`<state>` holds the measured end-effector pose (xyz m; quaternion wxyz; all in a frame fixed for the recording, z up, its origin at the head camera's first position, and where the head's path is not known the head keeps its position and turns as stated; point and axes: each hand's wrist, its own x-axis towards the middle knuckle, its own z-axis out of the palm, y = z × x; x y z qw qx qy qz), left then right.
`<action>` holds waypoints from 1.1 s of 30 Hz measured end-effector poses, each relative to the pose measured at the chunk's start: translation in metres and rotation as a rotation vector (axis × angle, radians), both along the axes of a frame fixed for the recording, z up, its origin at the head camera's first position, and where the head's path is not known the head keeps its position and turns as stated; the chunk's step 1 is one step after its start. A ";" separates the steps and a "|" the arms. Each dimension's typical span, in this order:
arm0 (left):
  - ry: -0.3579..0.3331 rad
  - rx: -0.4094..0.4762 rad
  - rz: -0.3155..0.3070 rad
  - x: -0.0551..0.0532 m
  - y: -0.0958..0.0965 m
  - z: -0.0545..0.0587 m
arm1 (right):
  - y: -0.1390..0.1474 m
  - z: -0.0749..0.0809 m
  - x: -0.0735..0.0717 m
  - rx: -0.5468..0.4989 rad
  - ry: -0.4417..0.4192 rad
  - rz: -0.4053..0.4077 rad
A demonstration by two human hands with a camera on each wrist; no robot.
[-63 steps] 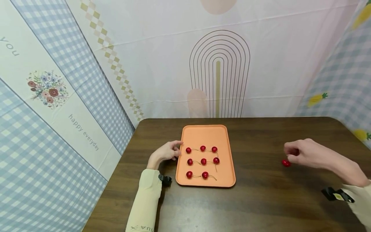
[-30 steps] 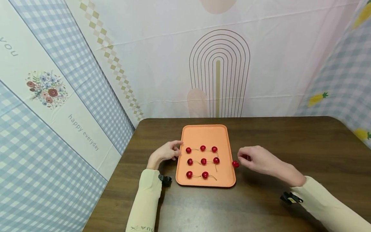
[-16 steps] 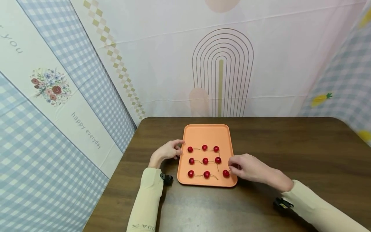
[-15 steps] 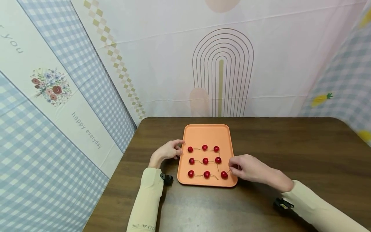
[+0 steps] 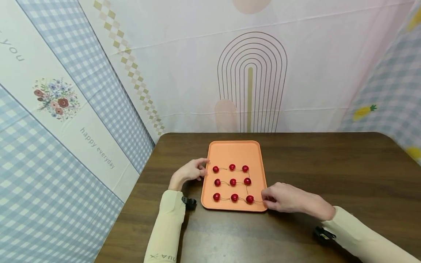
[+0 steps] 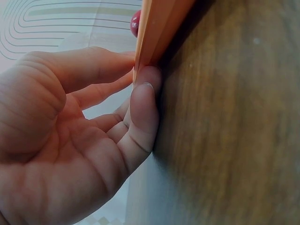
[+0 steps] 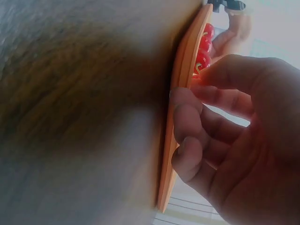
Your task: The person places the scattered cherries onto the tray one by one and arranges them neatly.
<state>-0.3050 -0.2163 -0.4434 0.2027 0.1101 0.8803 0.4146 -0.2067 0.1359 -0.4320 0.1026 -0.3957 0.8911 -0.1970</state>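
Observation:
An orange tray [image 5: 235, 151] lies on the table with red cherries in three rows. My left hand [image 5: 190, 171] holds the tray's left rim; in the left wrist view its thumb is at the rim and its curled fingers [image 6: 144, 110] lie against the outer wall. At the tray's lower right edge, my right hand [image 5: 284, 197] pinches the stem of a cherry [image 5: 250, 199], which sits at the right end of the front row. In the right wrist view, the thumb and index finger meet close to that cherry [image 7: 202, 58], while the other fingers curl against the tray wall.
Dark wooden table [image 5: 329, 164] surrounds the tray. A patterned cloth [image 5: 184, 73] hangs behind the table, with blue checked cloth at both sides. Black wrist cameras are strapped to the left sleeve [image 5: 166, 223] and the right sleeve [image 5: 365, 233].
My right hand has carried the cherry from the table's right side into the tray's front row, then drawn slightly nearer the front as the cherry shifted left. My left hand has stayed put.

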 end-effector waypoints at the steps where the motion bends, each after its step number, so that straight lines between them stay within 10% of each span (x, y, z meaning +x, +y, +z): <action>1: 0.001 0.000 -0.002 0.000 0.000 0.000 | 0.000 0.000 0.001 0.004 0.004 0.004; 23: -0.008 0.017 -0.022 -0.001 -0.005 0.002 | -0.007 0.002 -0.004 0.018 0.032 -0.023; 33: 0.226 -0.220 -0.077 -0.016 -0.013 0.047 | 0.037 0.014 -0.043 -0.083 0.123 -0.135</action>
